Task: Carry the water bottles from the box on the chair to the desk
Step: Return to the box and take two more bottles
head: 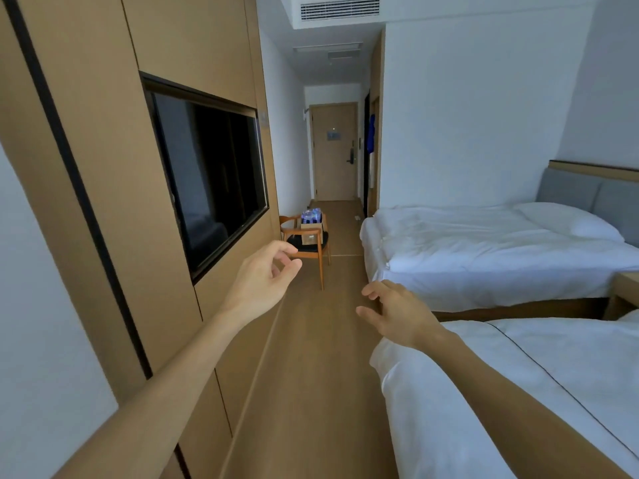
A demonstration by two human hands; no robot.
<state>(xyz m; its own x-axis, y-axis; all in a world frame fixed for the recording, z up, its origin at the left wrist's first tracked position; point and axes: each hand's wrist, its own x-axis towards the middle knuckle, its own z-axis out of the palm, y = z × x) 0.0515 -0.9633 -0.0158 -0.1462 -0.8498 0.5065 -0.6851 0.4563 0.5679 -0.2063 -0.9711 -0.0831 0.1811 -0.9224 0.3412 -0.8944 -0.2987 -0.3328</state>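
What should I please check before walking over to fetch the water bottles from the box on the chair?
1. Both hands free: ok. The left hand and right hand hold nothing, fingers loosely curled.
2. Box in place: ok. The cardboard box sits on the seat of the wooden chair, against the left wall.
3. Bottles present: ok. Bluish wrapped water bottles show above the box rim; their number cannot be told.
4. Path clear: ok. The wooden floor between the wall and the beds shows no obstacles.
5. Desk ready: cannot tell. No desk is in view.
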